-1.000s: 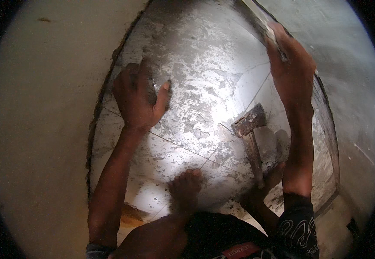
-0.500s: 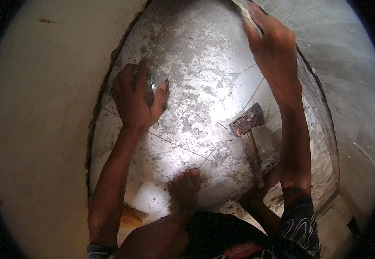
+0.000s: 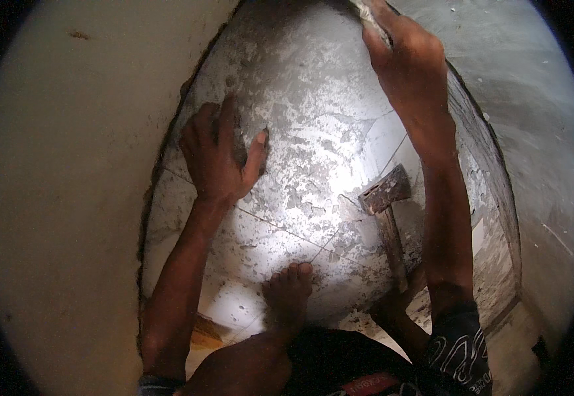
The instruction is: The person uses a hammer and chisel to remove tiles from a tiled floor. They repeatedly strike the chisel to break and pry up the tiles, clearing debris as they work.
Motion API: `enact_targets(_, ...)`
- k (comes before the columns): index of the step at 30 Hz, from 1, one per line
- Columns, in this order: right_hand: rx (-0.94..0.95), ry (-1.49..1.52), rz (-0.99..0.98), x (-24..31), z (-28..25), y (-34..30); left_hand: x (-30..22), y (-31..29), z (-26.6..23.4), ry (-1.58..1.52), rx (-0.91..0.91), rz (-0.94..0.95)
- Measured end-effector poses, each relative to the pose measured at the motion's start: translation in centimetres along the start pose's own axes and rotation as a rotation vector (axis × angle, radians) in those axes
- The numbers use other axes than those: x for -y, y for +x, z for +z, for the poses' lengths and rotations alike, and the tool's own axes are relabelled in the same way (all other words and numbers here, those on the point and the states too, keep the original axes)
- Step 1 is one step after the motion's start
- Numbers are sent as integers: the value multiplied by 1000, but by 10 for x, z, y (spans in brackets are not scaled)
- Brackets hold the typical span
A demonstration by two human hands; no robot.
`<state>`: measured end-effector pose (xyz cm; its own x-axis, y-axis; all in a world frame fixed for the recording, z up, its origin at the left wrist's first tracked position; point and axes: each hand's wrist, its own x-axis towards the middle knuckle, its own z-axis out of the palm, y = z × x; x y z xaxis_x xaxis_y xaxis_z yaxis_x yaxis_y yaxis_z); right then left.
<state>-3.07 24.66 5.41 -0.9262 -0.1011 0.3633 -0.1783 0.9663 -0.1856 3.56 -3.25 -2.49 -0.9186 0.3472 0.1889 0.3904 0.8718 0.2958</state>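
My left hand rests on the grimy white tiled floor, fingers spread and the thumb apart, with nothing seen in its grasp. At the far right, beside the wall's foot, my right hand is closed around a pale, whitish, stick-like tool. The tool's far end runs out of the picture, so its working tip is hidden. A rusty hatchet with a worn wooden handle lies on the tiles, just left of my right forearm.
Pale walls close in on the left and right. My bare foot stands on the tiles near the bottom middle. A brownish-orange piece lies by my left forearm. Grey residue and small crumbs cover much of the floor.
My right hand has shifted slightly left over the floor with the pale tool still held. My left hand stays spread on the tiles; the whole view has drifted a little.
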Motion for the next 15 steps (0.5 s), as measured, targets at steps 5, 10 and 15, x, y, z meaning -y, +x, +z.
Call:
enact_targets(5, -5, 27, 56, -7, -8, -29, 4, -4, -4, 18, -32, 10)
enact_targets(10, -39, 2, -22, -12, 9, 1, 2, 1, -1, -21, -10, 30)
enact_targets(15, -114, 175, 5, -11, 8, -14, 3, -3, -1, -2, -44, 32)
